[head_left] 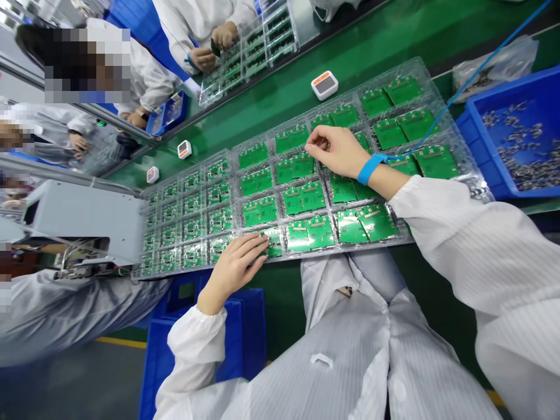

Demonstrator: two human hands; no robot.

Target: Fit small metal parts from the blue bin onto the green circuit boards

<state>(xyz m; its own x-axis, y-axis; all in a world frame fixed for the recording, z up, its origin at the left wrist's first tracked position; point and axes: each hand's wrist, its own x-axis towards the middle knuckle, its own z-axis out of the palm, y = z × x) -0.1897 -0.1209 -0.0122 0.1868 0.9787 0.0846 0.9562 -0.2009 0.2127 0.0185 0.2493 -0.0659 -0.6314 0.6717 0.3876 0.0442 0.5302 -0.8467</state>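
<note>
Fingers (250,249) of the left hand (234,271) lie close together, and their tips rest on a green circuit board (275,244) at the near edge of a long clear plastic tray (452,122). Fingers (311,146) of the right hand (341,153) bend down, with the thumb and first finger close together over another green circuit board (292,138). I cannot tell if they pinch anything. A blue wrist strap (371,168) goes around the right wrist, and a blue wire (476,76) runs up from it. The person wears a white striped suit (350,350).

The tray holds many green boards in neat rows, and it sits on a green counter (280,70). Under the left arm is a blue crate (249,332). To the right, a blue bin (464,134) is full of small metal parts (520,146). A white box with an orange top (324,86) sits on the counter just past the tray. At the tray's far end stands a gray metal machine (83,213). Farther off, a co-worker's hands (214,44) work over a second clear tray (249,52).
</note>
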